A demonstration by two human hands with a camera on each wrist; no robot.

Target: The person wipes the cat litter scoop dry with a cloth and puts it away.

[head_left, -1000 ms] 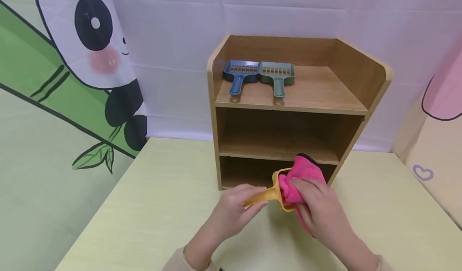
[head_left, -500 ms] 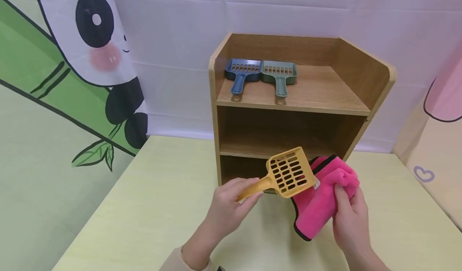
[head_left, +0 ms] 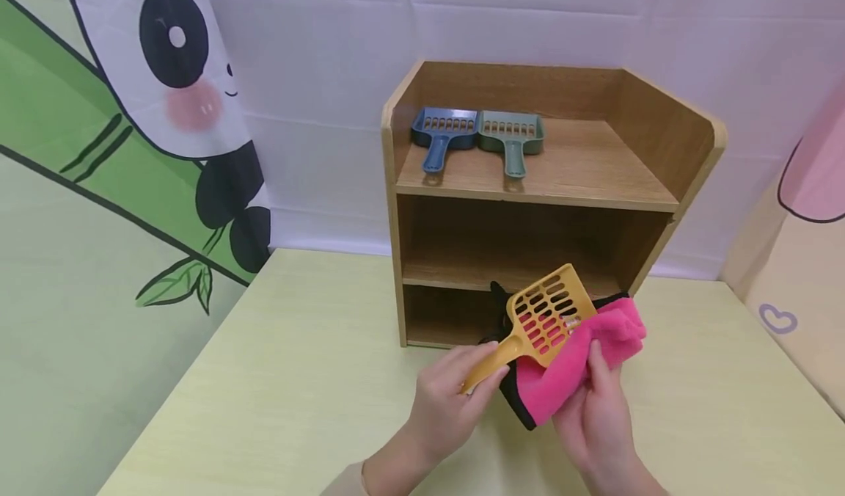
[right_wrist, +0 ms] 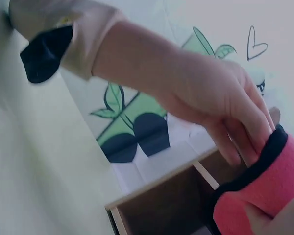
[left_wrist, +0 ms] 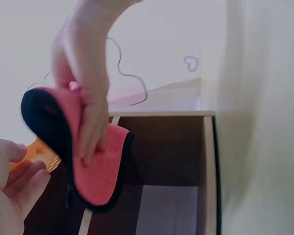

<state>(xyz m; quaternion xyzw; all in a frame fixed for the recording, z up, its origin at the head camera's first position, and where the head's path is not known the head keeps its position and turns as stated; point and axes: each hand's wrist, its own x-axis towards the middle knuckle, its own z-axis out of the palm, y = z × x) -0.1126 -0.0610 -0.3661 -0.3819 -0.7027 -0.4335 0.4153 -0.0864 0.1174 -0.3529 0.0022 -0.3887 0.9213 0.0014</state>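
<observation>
A yellow slotted litter scoop (head_left: 524, 345) is held up in front of the shelf, its head tilted up to the right. My left hand (head_left: 449, 393) pinches its handle between thumb and fingers. A bright pink cloth with black edging (head_left: 551, 393) lies behind the slots and folds forward over the scoop's lower right edge. My right hand (head_left: 599, 419) holds this cloth, thumb on the front; its other fingers are partly hidden. In the left wrist view, the cloth (left_wrist: 100, 183) covers most of the scoop (left_wrist: 38, 151). The right wrist view shows the cloth (right_wrist: 279, 181) hiding the scoop.
Behind the hands stands a wooden shelf unit (head_left: 535, 201) with two lower compartments. A blue slotted scoop (head_left: 437, 151) and a grey-green one (head_left: 513, 155) lie side by side on its top, at the left. The pale yellow table (head_left: 284, 378) extends around it.
The scoop has turned from edge-on to showing its slotted face. The right hand first pulled the cloth off to the right, then brought it back left, behind and around the scoop's head.
</observation>
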